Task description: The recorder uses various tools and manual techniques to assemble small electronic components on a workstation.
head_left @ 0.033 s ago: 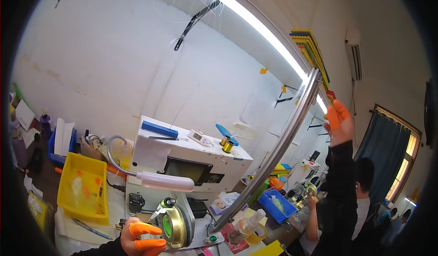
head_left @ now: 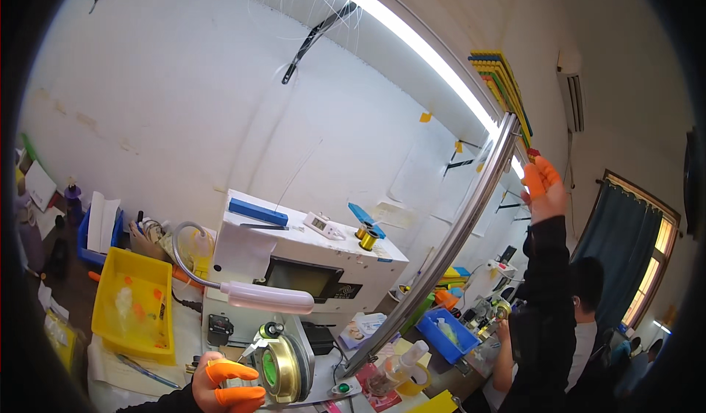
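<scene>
Brass-coloured wheel (head_left: 285,371) probably heavy, slick; best gripped edgewise; left hand (head_left: 213,383) beside it, parted; right hand (head_left: 547,201) raised, grip unclear.

Left fingers (head_left: 232,371): orange coverings. Right fingers (head_left: 535,183): orange coverings. Sleeves (head_left: 549,266): black. Wheel (head_left: 285,369): gold-toned, green centre. Machine housing (head_left: 346,254): white. Bar (head_left: 257,212) atop it: blue. Spool (head_left: 367,241): gold-yellow. Lamp head (head_left: 268,297): pale pink. Tray (head_left: 136,264): yellow. Far bin (head_left: 457,353): blue. Curtain (head_left: 619,236): dark blue-green. Stacked strips (head_left: 504,76): banded yellow, blue and green. Wall (head_left: 162,97): white, faint brownish stains.
</scene>
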Available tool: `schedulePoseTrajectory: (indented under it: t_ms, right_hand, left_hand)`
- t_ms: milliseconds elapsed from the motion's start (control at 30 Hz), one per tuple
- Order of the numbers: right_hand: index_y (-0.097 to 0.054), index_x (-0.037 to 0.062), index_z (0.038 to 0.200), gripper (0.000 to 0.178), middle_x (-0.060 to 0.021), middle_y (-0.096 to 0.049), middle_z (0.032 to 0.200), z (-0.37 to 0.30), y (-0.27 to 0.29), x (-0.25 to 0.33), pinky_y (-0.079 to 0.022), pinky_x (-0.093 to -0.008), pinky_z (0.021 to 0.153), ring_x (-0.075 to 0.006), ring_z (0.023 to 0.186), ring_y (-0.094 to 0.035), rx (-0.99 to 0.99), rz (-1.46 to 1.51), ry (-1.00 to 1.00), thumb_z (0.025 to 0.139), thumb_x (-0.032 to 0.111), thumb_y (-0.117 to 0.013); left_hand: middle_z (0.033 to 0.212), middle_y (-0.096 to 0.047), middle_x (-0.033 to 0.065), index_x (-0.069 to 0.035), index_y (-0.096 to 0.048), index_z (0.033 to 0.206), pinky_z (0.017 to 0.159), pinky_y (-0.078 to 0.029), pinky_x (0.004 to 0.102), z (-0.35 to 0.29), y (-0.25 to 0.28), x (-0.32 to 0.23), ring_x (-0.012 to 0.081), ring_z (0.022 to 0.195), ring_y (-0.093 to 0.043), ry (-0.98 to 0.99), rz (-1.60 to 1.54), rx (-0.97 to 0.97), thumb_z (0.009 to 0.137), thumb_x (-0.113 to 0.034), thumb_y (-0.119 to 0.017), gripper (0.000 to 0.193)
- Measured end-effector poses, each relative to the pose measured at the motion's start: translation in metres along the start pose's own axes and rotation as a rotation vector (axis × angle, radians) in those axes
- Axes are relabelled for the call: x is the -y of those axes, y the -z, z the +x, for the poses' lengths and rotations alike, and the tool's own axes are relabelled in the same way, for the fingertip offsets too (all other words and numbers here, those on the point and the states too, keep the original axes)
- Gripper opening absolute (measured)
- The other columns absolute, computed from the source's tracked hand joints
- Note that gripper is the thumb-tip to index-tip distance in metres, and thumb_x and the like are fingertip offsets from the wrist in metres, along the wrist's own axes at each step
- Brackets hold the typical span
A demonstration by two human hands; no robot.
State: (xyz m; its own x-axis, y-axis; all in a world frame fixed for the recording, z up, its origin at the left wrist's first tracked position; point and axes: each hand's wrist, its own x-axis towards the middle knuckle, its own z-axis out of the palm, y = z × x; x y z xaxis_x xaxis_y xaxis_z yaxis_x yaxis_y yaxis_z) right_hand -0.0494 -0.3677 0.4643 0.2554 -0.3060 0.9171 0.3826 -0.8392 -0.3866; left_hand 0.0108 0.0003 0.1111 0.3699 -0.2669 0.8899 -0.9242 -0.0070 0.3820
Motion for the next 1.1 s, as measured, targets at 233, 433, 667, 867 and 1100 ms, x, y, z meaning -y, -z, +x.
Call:
schedulePoseTrajectory:
  t_ms: [233, 433, 667, 867, 1100]
  right_hand:
    - [-0.053, 0.0094, 0.099, 0.029, 0.0004, -0.058, 0.078, 0.074, -0.042, -0.038, -0.036, -0.0157, 0.043, -0.0044, 0.058, -0.049, -0.206, -0.126, -0.122, 0.075, 0.022, -0.062]
    - [-0.06, 0.0031, 0.089, 0.019, -0.0034, -0.059, 0.072, 0.075, -0.023, -0.051, -0.042, -0.0184, 0.05, -0.0092, 0.058, -0.054, -0.322, 0.089, 0.135, 0.076, 0.017, -0.06]
    - [-0.058, 0.0007, 0.093, 0.019, -0.0095, -0.056, 0.084, -0.05, -0.061, 0.018, -0.043, -0.0242, 0.068, -0.0186, 0.074, -0.054, -0.03, -0.581, 0.953, 0.075, -0.001, -0.055]
    - [-0.063, 0.0082, 0.079, 0.032, -0.0037, -0.054, 0.075, -0.282, -0.082, 0.053, -0.037, -0.0343, 0.061, -0.0205, 0.062, -0.051, 0.741, -0.384, 0.845, 0.047, 0.007, -0.063]
    - [-0.062, 0.0062, 0.084, 0.03, -0.0042, -0.053, 0.075, -0.374, -0.077, 0.033, -0.037, -0.0335, 0.06, -0.0229, 0.067, -0.048, 0.597, -0.098, 0.318, 0.056, 0.002, -0.069]
  left_hand:
    - [0.081, -0.055, 0.0031, -0.019, -0.06, 0.075, 0.062, -0.033, 0.0315, -0.001, 0.017, 0.012, 0.0177, 0.062, -0.049, -0.032, 0.1, 0.065, 0.055, -0.017, -0.068, 0.022]
    - [0.083, -0.054, 0.0045, -0.018, -0.061, 0.076, 0.06, -0.034, 0.0308, -0.001, 0.018, 0.006, 0.0187, 0.063, -0.046, 0.036, 0.077, 0.008, 0.056, -0.016, -0.068, 0.022]
    - [0.088, -0.054, 0.0047, -0.015, -0.06, 0.083, 0.06, -0.037, 0.0284, 0.018, 0.009, 0.0, 0.0177, 0.067, -0.051, 0.026, 0.023, 0.002, 0.058, -0.011, -0.069, 0.027]
    - [0.093, -0.051, 0.0096, -0.005, -0.061, 0.088, 0.068, -0.043, 0.0262, 0.004, -0.005, -0.014, 0.0176, 0.075, -0.052, 0.276, -0.354, 0.075, 0.066, -0.001, -0.065, 0.022]
    - [0.09, -0.053, 0.0094, -0.005, -0.061, 0.086, 0.065, -0.044, 0.0249, -0.017, -0.03, -0.022, 0.0181, 0.075, -0.054, 0.388, -0.502, 0.168, 0.066, -0.002, -0.066, 0.021]
